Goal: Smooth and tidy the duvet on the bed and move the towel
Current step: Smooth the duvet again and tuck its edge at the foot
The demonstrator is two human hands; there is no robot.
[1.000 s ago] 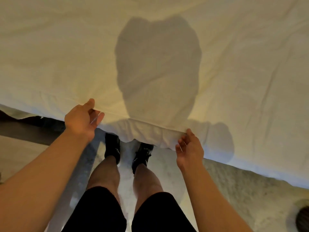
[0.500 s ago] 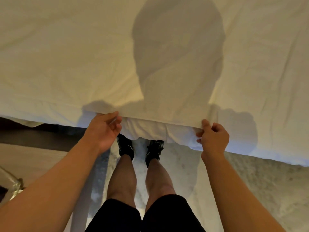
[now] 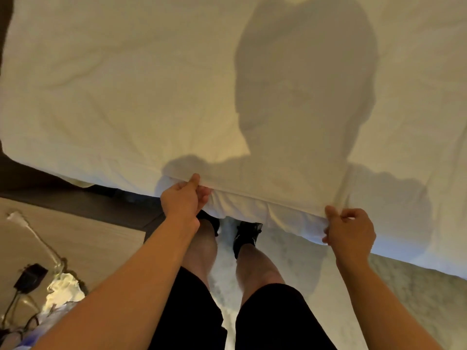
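The white, softly creased cotton duvet (image 3: 126, 84) spreads away ahead of both hands, and its hemmed near edge runs crosswise from one hand to the other, sloping down toward the right. The left hand (image 3: 183, 200) pinches that hem between thumb and curled fingers, and the right hand (image 3: 350, 231) grips it likewise, slightly nearer the body. With the hem stretched between them, neither hand looks better placed; an even pull back toward the legs seems the likely move, and no towel is visible.

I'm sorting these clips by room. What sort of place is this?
Most likely a bedroom. A white duvet covers a bed, both hands grip its near edge, and a pale rug lies on the wood-look floor beside it.
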